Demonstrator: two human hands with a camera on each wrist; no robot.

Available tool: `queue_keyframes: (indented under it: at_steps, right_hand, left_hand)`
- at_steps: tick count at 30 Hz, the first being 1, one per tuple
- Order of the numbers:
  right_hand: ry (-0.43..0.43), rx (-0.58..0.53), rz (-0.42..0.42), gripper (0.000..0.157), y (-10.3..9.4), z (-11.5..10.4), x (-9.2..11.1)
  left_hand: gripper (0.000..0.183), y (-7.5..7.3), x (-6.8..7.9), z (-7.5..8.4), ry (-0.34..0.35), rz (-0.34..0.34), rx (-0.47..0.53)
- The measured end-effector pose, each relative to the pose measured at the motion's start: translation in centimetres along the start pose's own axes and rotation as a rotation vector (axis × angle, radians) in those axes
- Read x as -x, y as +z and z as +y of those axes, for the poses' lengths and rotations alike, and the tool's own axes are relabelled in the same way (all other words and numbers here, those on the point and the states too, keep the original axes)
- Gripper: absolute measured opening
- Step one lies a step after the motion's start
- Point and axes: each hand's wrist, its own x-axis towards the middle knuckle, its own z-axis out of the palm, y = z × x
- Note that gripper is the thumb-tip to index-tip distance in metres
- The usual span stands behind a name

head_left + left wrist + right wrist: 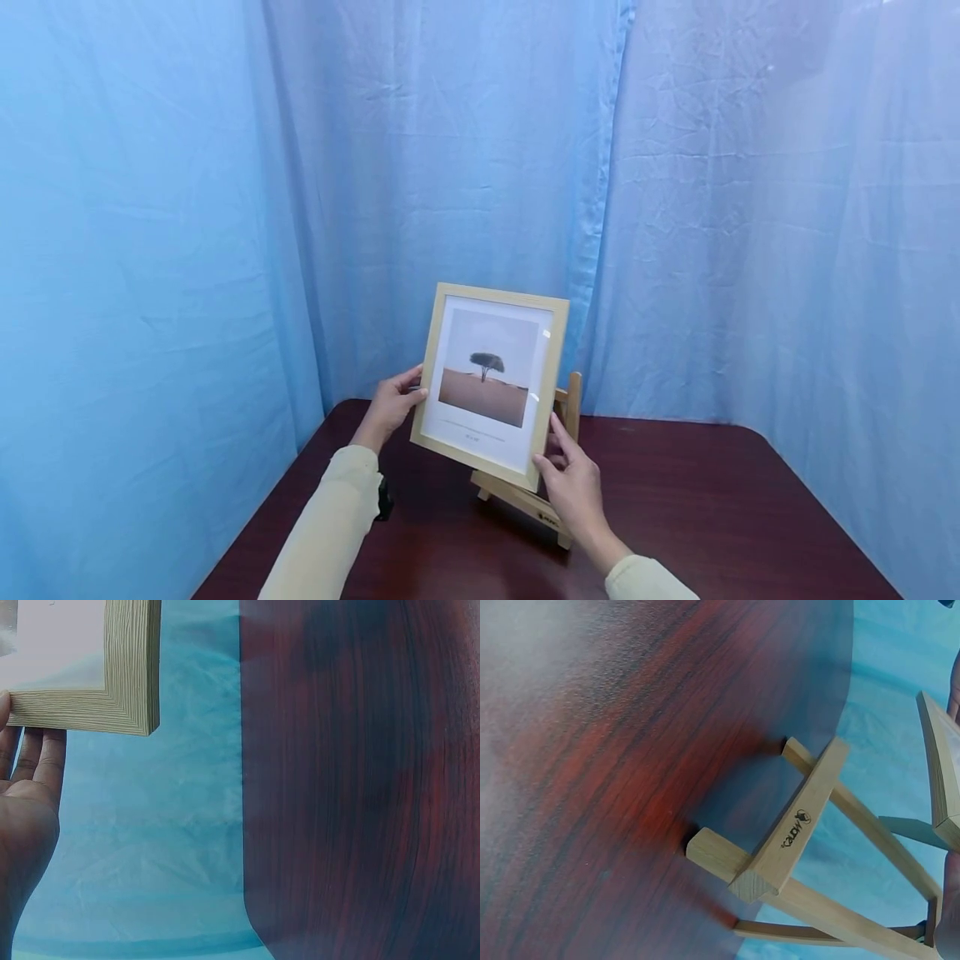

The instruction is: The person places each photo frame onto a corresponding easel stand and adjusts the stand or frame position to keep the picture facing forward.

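Both hands hold a picture frame point(489, 383) with a light wood border and a print of a lone tree, tilted in the head view. My left hand point(388, 408) pinches its left edge, thumb in front and fingers behind. The lower right border is gripped by my right hand point(573, 479). Behind and below the frame stands a small wooden easel point(517, 500), its upper part mostly hidden. In the right wrist view, a gap shows between the frame's corner point(946, 802) and the easel's ledge point(802, 817). The left wrist view shows fingers point(49, 761) under the border.
The easel's legs rest on a dark red-brown wooden table point(712, 492) with rounded far corners. Light blue curtains point(465, 150) hang behind the table and along both sides. A dark band point(384, 498) sits at the left wrist.
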Motion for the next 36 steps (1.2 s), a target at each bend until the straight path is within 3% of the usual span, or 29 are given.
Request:
queue_keyframes:
  at_steps: [18,32,36]
  right_hand:
    - [0.021,0.056,0.056,0.069,-1.7,0.8,0.5]
    - [0.006,0.047,0.090,0.071,-2.8,1.6,0.6]
    - [0.011,0.043,0.095,0.072,-3.1,1.8,0.7]
  left_hand:
    - [0.051,2.2,-0.1,0.1,-0.027,-0.034,0.021]
    - [0.049,3.6,0.1,0.4,-0.008,-0.050,0.013]
    - [0.049,4.1,-0.2,-0.2,-0.001,-0.044,0.033]
